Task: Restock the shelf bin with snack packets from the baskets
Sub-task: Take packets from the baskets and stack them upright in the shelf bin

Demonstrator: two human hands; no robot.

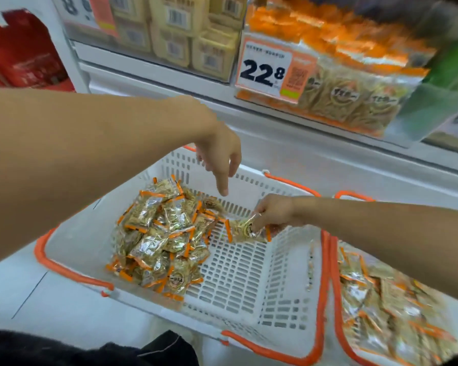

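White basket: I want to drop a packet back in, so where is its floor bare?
The white basket has bare floor right of the packet pile, out to its right wall. The left side is crowded, and the right hand holds a packet there.

Bare forearms, no sleeves or jewellery in view; black garment (90, 350) along the lower edge

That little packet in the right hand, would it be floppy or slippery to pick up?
Probably floppy: the packet sags below the right hand pinching its top edge. Likely slippery, since its clear film glints. Seemingly light, as a fingertip pinch holds it above the basket.
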